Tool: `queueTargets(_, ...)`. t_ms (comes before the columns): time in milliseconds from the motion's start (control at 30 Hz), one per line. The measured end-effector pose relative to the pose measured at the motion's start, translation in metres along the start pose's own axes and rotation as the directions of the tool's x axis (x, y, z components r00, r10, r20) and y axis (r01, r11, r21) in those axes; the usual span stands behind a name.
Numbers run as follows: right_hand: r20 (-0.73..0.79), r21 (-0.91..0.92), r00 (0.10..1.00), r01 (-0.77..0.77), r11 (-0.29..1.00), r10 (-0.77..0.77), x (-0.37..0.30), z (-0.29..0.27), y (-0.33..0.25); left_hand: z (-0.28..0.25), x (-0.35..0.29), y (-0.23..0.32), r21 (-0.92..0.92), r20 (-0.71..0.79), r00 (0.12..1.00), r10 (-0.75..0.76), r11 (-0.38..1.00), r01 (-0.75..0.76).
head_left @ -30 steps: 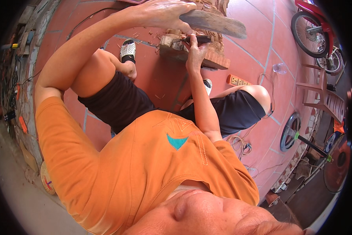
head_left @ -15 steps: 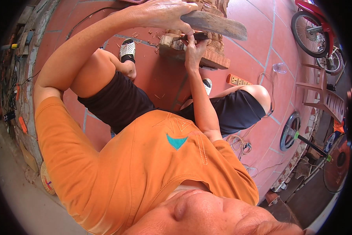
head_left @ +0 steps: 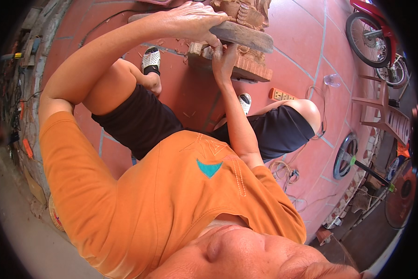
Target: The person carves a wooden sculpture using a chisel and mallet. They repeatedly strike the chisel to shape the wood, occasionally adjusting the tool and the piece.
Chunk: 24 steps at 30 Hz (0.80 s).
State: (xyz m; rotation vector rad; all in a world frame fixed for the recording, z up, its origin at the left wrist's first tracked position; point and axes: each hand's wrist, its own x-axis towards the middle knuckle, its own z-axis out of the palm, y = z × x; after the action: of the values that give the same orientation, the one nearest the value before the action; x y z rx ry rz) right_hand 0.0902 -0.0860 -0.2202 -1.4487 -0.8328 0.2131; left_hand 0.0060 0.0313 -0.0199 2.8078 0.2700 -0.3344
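At the top of the head view, my left hand is closed around a long flat wooden bat, which reaches out on both sides of the hand. Just below, my right hand is closed with its fingers up under the bat. It grips a dark, slim chisel-like tool, now mostly hidden by the bat and fingers. Both hands are close together in front of a carved wooden figure, whose ridged carving rises above the bat. The figure's blocky base stands low between my feet.
Wood chips lie on the red tiled floor. An orange power strip and coiled cord are near my right knee. Farther right are a clear plastic cup, a pink plastic chair, a motorbike wheel and a standing fan.
The bat has shifted left and slightly down, and its other end now shows beyond my left forearm. The dark tool in my right hand has become mostly covered.
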Motion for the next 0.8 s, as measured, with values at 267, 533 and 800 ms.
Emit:
queueTargets(267, -0.003, 0.123, 0.993, -0.115, 0.986, 0.116, 0.001, 0.003, 0.012, -0.018, -0.006, 0.017, -0.077, -0.215, 0.977, 0.001, 0.997, -0.018)
queueTargets(533, -0.029, -0.021, 1.000, -0.002, 1.000, 0.001, -0.002, 0.003, 0.000, -0.013, -0.009, 0.009, -0.049, -0.055, 0.997, -0.048, 0.998, 0.045)
queueTargets(800, 0.038, 0.148, 0.990, -0.141, 0.979, 0.137, -0.003, 0.000, 0.012, -0.002, -0.004, 0.009, -0.031, -0.144, 0.988, -0.048, 0.999, 0.044)
